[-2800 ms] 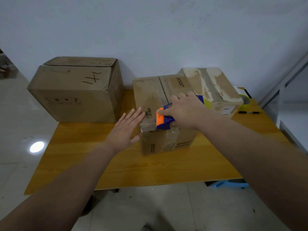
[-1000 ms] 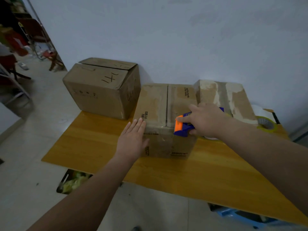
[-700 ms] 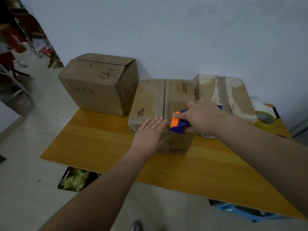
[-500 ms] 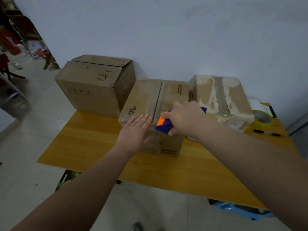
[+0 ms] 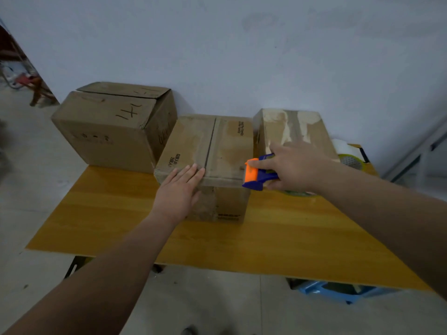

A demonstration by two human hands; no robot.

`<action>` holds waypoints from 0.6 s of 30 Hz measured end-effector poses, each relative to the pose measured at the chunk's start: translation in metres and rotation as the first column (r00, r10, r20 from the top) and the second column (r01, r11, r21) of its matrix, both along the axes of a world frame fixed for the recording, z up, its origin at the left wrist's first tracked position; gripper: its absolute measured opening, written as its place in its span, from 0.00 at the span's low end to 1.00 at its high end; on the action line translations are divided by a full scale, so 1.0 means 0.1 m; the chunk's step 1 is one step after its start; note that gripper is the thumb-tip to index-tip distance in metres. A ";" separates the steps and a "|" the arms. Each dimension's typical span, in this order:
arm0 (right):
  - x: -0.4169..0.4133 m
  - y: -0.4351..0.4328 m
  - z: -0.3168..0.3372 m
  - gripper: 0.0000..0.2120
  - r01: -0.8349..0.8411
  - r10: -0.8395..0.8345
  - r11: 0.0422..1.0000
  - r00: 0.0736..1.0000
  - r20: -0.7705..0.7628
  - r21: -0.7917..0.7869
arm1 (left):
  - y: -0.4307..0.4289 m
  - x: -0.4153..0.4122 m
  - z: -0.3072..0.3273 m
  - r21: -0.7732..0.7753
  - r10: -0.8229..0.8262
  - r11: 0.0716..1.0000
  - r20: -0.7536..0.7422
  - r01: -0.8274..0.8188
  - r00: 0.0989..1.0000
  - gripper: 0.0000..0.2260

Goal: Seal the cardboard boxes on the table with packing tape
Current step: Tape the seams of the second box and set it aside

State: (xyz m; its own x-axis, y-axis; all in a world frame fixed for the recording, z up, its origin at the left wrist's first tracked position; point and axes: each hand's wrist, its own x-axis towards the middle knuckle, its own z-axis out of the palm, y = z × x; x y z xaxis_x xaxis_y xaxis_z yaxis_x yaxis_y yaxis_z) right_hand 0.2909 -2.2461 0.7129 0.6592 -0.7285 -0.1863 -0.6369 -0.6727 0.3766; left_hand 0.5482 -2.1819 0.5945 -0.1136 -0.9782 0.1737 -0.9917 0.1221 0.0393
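— What is held in the right hand (image 5: 295,168)?
— A blue and orange tape dispenser (image 5: 257,174) is gripped, with the fingers curled round its body. Its orange end is set against the near right corner of the middle cardboard box (image 5: 225,151), at the top edge.
— And the left hand (image 5: 180,189)?
— It is laid flat on the same box, fingers straight and together. It is pressed on the near edge of the top, just left of the seam between the two flaps. Nothing is held in it.
— Where are the boxes placed?
— Three are seen on the wooden table (image 5: 217,240), along the white wall. The middle one is stood with its flaps closed and a dark seam running down its top; whether tape lies on that seam cannot be told. A large cardboard box (image 5: 108,126), marked by hand on its top flap, is placed just beside it on the left. A right cardboard box (image 5: 294,128), with pale torn patches on top, is set just beside it on the other side.
— Anything else?
— A roll of tape (image 5: 352,160) is seen at the far right corner of the table, beyond the right wrist. A blue stool (image 5: 338,291) is partly shown under the table's near edge
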 end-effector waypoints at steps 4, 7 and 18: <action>0.07 -0.03 -0.17 0.30 -0.017 0.017 1.000 0.999 -0.027 -0.014 | 0.01 -0.04 0.00 0.008 0.026 1.000 -0.008 -0.026 1.000 0.26; 0.08 -0.05 -0.19 0.29 -0.021 0.021 0.999 1.000 -0.019 -0.028 | 0.02 -0.18 0.02 0.032 0.098 0.995 0.043 -0.099 0.994 0.29; 0.29 0.11 -0.21 0.37 0.002 0.000 0.999 0.999 -0.037 0.038 | 0.05 -0.29 -0.02 0.020 -0.045 0.999 0.049 0.044 0.998 0.29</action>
